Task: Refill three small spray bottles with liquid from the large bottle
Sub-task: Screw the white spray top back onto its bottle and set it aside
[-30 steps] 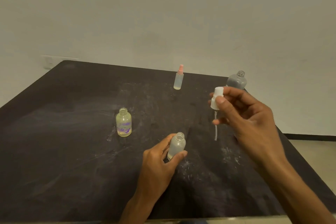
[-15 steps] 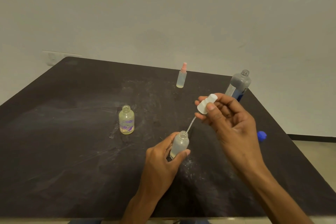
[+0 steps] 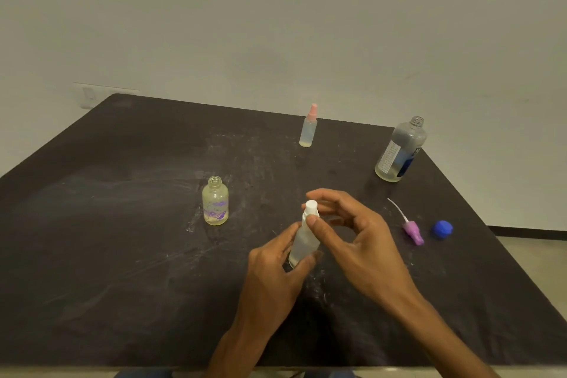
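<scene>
Frosted translucent plastic spray bottle (image 3: 303, 242) stands near the middle of the dark scuffed tabletop (image 3: 122, 255), tilted a little, with its white spray head (image 3: 310, 209) seated on its neck. The left hand (image 3: 276, 270) grips the lower body of this bottle, thumb and fingers curled round it. The right hand (image 3: 352, 236) pinches the white spray head, thumb against its near side and forefinger arched over the far side, the other fingers loosely spread. To the left, well apart, a squat clear bottle with purple print (image 3: 215, 202) stands upright with its neck uncovered and a little yellowish liquid in the bottom. Farther back stands a slim clear spray bottle with a pink top (image 3: 308, 127). At the back right the large clear bottle with a blue and white label (image 3: 400, 152) stands uncapped. Near the right hand lie a purple spray head with a white dip tube (image 3: 409, 225) and, just beside it, a blue cap (image 3: 441, 228). A pale wall (image 3: 276, 24) rises behind the table.
</scene>
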